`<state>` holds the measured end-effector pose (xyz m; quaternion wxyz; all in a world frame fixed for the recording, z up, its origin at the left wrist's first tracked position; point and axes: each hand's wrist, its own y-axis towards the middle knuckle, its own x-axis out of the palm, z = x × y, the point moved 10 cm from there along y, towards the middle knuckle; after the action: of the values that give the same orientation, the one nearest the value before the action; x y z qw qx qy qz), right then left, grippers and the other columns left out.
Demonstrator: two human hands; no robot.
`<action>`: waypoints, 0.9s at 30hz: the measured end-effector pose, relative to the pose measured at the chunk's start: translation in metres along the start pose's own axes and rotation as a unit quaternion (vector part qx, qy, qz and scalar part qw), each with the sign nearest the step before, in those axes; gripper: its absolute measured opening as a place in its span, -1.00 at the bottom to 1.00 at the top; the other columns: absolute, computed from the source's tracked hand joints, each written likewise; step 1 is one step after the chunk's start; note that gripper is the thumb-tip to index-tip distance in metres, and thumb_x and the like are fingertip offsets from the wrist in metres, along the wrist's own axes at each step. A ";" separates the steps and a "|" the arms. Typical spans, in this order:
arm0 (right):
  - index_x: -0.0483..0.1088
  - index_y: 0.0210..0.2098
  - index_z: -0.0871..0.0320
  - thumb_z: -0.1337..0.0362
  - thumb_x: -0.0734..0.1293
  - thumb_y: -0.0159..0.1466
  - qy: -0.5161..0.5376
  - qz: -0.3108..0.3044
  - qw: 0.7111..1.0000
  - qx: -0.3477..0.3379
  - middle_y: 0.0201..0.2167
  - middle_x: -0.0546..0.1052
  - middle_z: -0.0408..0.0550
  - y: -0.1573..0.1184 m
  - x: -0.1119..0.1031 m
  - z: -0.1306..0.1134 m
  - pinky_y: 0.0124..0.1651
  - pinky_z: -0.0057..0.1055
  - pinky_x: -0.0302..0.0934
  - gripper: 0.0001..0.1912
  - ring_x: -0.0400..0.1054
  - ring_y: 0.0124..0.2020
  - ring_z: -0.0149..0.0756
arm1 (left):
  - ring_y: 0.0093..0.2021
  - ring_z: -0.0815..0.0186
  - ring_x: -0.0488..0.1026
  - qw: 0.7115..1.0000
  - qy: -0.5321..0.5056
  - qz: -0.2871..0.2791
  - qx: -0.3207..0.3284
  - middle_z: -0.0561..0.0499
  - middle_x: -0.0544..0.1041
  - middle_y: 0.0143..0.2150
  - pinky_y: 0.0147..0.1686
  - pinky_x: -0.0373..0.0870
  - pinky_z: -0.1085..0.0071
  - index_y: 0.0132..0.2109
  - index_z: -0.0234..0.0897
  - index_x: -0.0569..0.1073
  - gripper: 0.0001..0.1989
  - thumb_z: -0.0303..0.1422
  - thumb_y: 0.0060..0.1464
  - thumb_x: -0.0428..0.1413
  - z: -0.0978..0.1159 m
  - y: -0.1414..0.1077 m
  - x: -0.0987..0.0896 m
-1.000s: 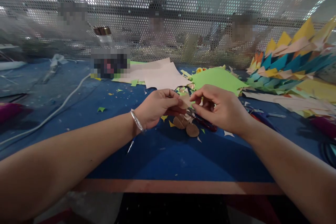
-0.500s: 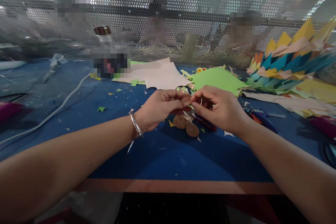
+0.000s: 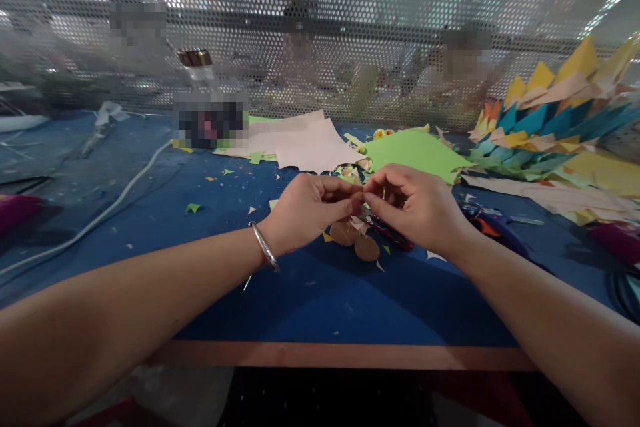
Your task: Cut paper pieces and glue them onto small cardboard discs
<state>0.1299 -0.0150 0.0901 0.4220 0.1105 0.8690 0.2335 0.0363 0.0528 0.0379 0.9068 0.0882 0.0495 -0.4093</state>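
Note:
My left hand [image 3: 315,208], with a silver bangle [image 3: 264,245] at the wrist, is closed in a pinch. Its fingertips meet those of my right hand [image 3: 413,203], which is also pinched. Whatever lies between them is too small and hidden to name. Just below my hands, two round brown discs [image 3: 367,248] rest on the blue table. Red-handled scissors [image 3: 395,237] lie beside them, partly under my right hand. Small paper scraps are scattered around.
Behind my hands lie pale pink paper [image 3: 310,143] and green paper [image 3: 413,152]. Layered folded paper points [image 3: 555,113] stand at the right. A white cable [image 3: 123,197] crosses the left side. A perforated metal screen [image 3: 340,47] rises behind the table, with people beyond.
My left fingers have closed further toward the fingertips of my right hand, and the left wrist has shifted slightly. The small light piece seen between the fingers earlier is now hidden.

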 end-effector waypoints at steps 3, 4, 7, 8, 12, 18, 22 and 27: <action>0.39 -0.38 0.16 0.30 0.33 0.23 -0.004 0.001 1.000 -0.004 -0.49 0.39 -0.16 0.000 0.000 0.000 -0.51 -0.45 0.08 -0.93 0.16 -0.59 -0.49 | -0.23 0.29 0.63 1.000 0.008 0.012 -0.005 -0.04 0.69 -0.26 -0.13 0.56 0.36 -0.13 -0.29 0.65 -0.79 -0.38 0.08 0.23 0.000 0.000 -0.002; 0.39 -0.38 0.16 0.30 0.33 0.23 -0.004 0.002 1.000 -0.005 -0.49 0.39 -0.16 0.000 0.000 0.000 -0.52 -0.45 0.09 -0.93 0.16 -0.59 -0.49 | -0.24 0.29 0.63 1.000 0.007 0.014 -0.004 -0.04 0.69 -0.27 -0.14 0.57 0.36 -0.13 -0.29 0.65 -0.80 -0.38 0.08 0.22 0.000 0.000 -0.003; 0.39 -0.39 0.17 0.30 0.33 0.23 -0.004 0.006 1.000 -0.014 -0.50 0.38 -0.16 0.000 0.000 -0.001 -0.52 -0.45 0.09 -0.92 0.16 -0.59 -0.49 | -0.25 0.28 0.63 1.000 0.008 0.009 0.000 -0.05 0.68 -0.29 -0.15 0.57 0.34 -0.14 -0.30 0.65 -0.80 -0.37 0.09 0.22 0.001 0.000 -0.003; 0.39 -0.39 0.17 0.30 0.33 0.23 -0.005 0.006 1.000 -0.016 -0.49 0.38 -0.16 0.000 0.000 -0.001 -0.52 -0.45 0.09 -0.92 0.17 -0.58 -0.48 | -0.25 0.27 0.63 1.000 0.011 0.006 0.002 -0.06 0.68 -0.29 -0.15 0.58 0.34 -0.15 -0.31 0.64 -0.80 -0.35 0.09 0.22 0.001 0.000 -0.002; 0.38 -0.37 0.17 0.29 0.34 0.24 -0.007 0.005 1.000 -0.014 -0.47 0.40 -0.15 0.000 0.000 0.000 -0.51 -0.44 0.10 -0.91 0.17 -0.58 -0.49 | -0.24 0.27 0.63 0.999 0.038 0.006 0.021 -0.08 0.68 -0.27 -0.14 0.57 0.34 -0.17 -0.32 0.62 -0.81 -0.32 0.11 0.20 0.005 0.000 -0.003; 0.41 -0.29 0.19 0.28 0.36 0.26 0.007 0.004 1.000 0.002 -0.45 0.41 -0.16 -0.001 -0.001 0.003 -0.53 -0.46 0.10 -0.91 0.17 -0.61 -0.52 | -0.22 0.32 0.62 0.995 0.066 0.020 0.069 -0.07 0.67 -0.25 -0.17 0.54 0.43 -0.16 -0.35 0.58 -0.84 -0.40 0.13 0.17 0.015 -0.001 -0.005; 0.41 -0.36 0.18 0.29 0.34 0.28 0.018 0.004 1.000 -0.013 -0.50 0.38 -0.18 -0.002 -0.001 0.000 -0.54 -0.47 0.09 -0.90 0.17 -0.59 -0.50 | -0.25 0.33 0.61 0.993 0.068 0.022 0.094 -0.04 0.66 -0.29 -0.22 0.53 0.46 -0.21 -0.35 0.54 -0.89 -0.39 0.12 0.18 0.020 -0.002 -0.005; 0.38 -0.40 0.17 0.27 0.35 0.28 0.033 -0.006 0.999 -0.008 -0.55 0.35 -0.20 -0.002 0.000 0.000 -0.55 -0.48 0.08 -0.86 0.17 -0.60 -0.50 | -0.31 0.33 0.61 0.993 0.083 0.004 0.083 -0.04 0.65 -0.34 -0.28 0.52 0.45 -0.27 -0.33 0.50 -0.87 -0.33 0.12 0.18 0.019 -0.002 -0.002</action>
<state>0.1296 -0.0168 0.0889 0.3955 0.0941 0.8811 0.2419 0.0335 0.0491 0.0568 0.8905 0.1971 0.0900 -0.4000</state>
